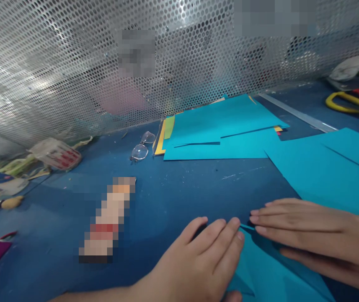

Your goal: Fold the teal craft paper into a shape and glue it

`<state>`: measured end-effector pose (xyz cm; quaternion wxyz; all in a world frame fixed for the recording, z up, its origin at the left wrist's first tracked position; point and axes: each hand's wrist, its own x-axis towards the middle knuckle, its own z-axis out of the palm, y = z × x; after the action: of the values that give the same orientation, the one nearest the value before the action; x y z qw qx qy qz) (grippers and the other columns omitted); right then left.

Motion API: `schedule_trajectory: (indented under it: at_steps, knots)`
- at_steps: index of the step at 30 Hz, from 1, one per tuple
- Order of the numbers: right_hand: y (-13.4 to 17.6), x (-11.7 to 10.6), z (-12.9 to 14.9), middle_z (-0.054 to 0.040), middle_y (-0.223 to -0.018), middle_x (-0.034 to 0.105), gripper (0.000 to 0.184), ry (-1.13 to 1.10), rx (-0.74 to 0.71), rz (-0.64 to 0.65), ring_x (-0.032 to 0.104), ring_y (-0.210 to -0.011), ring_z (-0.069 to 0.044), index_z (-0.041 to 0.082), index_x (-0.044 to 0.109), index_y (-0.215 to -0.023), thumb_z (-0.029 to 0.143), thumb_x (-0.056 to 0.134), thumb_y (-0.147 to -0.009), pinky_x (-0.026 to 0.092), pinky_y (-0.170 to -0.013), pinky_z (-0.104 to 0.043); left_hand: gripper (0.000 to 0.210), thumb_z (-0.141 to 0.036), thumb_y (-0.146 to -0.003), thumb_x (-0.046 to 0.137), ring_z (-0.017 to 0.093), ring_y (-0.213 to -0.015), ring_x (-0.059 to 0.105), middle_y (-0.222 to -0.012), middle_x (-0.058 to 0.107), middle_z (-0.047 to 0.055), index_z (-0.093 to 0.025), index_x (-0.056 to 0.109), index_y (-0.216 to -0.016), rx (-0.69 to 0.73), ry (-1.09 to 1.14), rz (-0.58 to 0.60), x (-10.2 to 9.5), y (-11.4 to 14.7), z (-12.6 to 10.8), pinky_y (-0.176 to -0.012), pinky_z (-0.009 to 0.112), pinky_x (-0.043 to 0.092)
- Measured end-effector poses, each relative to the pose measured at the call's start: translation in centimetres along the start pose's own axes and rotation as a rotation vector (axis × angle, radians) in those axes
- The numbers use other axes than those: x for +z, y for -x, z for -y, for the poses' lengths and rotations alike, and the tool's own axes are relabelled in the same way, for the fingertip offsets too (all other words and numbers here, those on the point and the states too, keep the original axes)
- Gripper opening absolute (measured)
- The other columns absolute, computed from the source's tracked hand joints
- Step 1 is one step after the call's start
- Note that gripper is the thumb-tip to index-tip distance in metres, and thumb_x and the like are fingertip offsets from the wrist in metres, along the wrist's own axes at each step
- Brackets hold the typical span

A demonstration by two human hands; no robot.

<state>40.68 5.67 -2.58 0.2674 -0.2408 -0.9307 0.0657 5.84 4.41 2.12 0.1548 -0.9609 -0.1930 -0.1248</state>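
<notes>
A folded sheet of turquoise paper [270, 268] lies at the bottom right on the blue tabletop, its narrow tip between my two hands. My left hand [204, 256] rests on the left side of this sheet, its fingers stretched forward and only slightly bent. Along the sheet's right edge is my right hand [311, 230], held flat with the fingers straight and side by side. Parts of the paper are hidden beneath both hands. Beyond my right hand lie more turquoise sheets [330, 167], overlapping one another.
At the back, turquoise sheets [223, 121] cover yellow and green ones, against a perforated metal panel [179, 50]. Eyeglasses [142, 147] and a blurred-out phone-shaped object [107, 218] lie left of centre. Scissors [349, 102] and a clear ruler [298, 112] are at the right.
</notes>
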Motion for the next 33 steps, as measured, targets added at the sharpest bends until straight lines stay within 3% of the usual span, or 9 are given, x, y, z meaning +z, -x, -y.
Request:
schedule_trajectory:
  at_steps: [5,11,13,16,19,24,28,30,33]
  knots:
    - [0.8,1.3,1.3,0.0086,-0.153,0.080,0.067,-0.074,0.174,-0.108,0.075,-0.146,-0.030,0.055,0.059,-0.170,0.041,0.079,-0.108,0.069,-0.119,-0.042,0.061,-0.047,-0.130,0.030,0.025,-0.137,0.067,-0.173,0.069,0.003,-0.020,0.066,-0.171,-0.032,0.063,0.012,1.0,0.5,-0.3,-0.127,0.039,0.042]
    - [1.1,2.7,2.4,0.0096,-0.159,0.077,0.066,-0.081,0.236,-0.102,0.072,-0.151,-0.033,0.057,0.060,-0.169,0.042,0.079,-0.107,0.071,-0.117,-0.045,0.075,-0.058,-0.125,0.037,0.029,-0.132,0.063,-0.181,0.061,0.004,-0.017,0.042,-0.187,-0.034,0.086,0.173,0.9,0.6,-0.2,-0.125,0.040,0.043]
    - [1.6,2.3,2.0,0.0104,-0.161,0.075,0.070,-0.069,0.237,-0.070,0.072,-0.150,-0.032,0.058,0.055,-0.172,0.038,0.076,-0.109,0.070,-0.118,-0.043,0.077,-0.062,-0.123,0.040,0.030,-0.133,0.060,-0.185,0.055,0.003,-0.018,0.045,-0.186,-0.027,0.068,0.186,0.9,0.6,-0.3,-0.123,0.040,0.044]
    - [2.4,1.4,1.2,0.0074,-0.167,0.069,0.081,0.048,0.113,0.130,0.075,-0.145,-0.028,0.047,0.030,-0.186,0.031,0.065,-0.115,0.061,-0.127,-0.039,0.065,-0.055,-0.125,0.037,0.029,-0.135,0.054,-0.186,0.053,-0.004,-0.023,0.064,-0.175,-0.013,-0.006,0.085,0.9,0.5,-0.5,-0.122,0.038,0.042]
    - [3.1,0.8,0.6,-0.0005,-0.174,0.061,0.085,0.237,-0.044,0.306,0.072,-0.147,-0.024,0.025,0.007,-0.190,0.030,0.053,-0.119,0.049,-0.132,-0.034,0.059,-0.044,-0.128,0.033,0.026,-0.135,0.053,-0.176,0.066,-0.005,-0.027,0.073,-0.167,-0.028,-0.045,-0.017,0.9,0.3,-0.8,-0.121,0.035,0.040]
    - [3.0,0.9,0.3,-0.0001,-0.176,0.059,0.076,0.406,-0.178,0.291,0.054,-0.165,-0.020,0.017,0.023,-0.188,0.019,0.046,-0.116,0.027,-0.145,-0.043,0.059,-0.050,-0.126,0.039,0.027,-0.133,0.054,-0.176,0.066,-0.002,-0.025,0.072,-0.169,-0.033,-0.051,-0.011,0.9,0.2,-0.8,-0.115,0.035,0.043]
    - [1.5,0.4,0.7,0.0008,-0.169,0.066,0.080,0.396,-0.228,0.235,0.042,-0.172,-0.018,0.017,0.027,-0.188,0.011,0.044,-0.110,0.007,-0.150,-0.051,0.081,-0.073,-0.121,0.047,0.029,-0.126,0.054,-0.185,0.056,-0.002,-0.021,0.055,-0.181,-0.035,-0.012,0.087,1.2,0.5,-0.7,-0.111,0.036,0.045]
    - [1.0,0.0,0.9,0.0000,-0.166,0.068,0.082,0.373,-0.232,0.219,0.039,-0.173,-0.017,0.017,0.024,-0.188,0.010,0.045,-0.109,0.005,-0.151,-0.052,0.095,-0.081,-0.114,0.056,0.030,-0.121,0.055,-0.184,0.057,0.002,-0.019,0.048,-0.185,-0.036,0.011,0.136,1.3,0.5,-0.8,-0.108,0.038,0.046]
    - [1.0,-0.2,1.0,0.0001,-0.167,0.066,0.085,0.353,-0.236,0.212,0.044,-0.170,-0.018,0.017,0.022,-0.189,0.010,0.047,-0.108,0.014,-0.150,-0.046,0.089,-0.071,-0.114,0.063,0.029,-0.114,0.056,-0.181,0.061,0.004,-0.018,0.049,-0.185,-0.044,0.007,0.141,1.3,0.4,-0.8,-0.105,0.039,0.044]
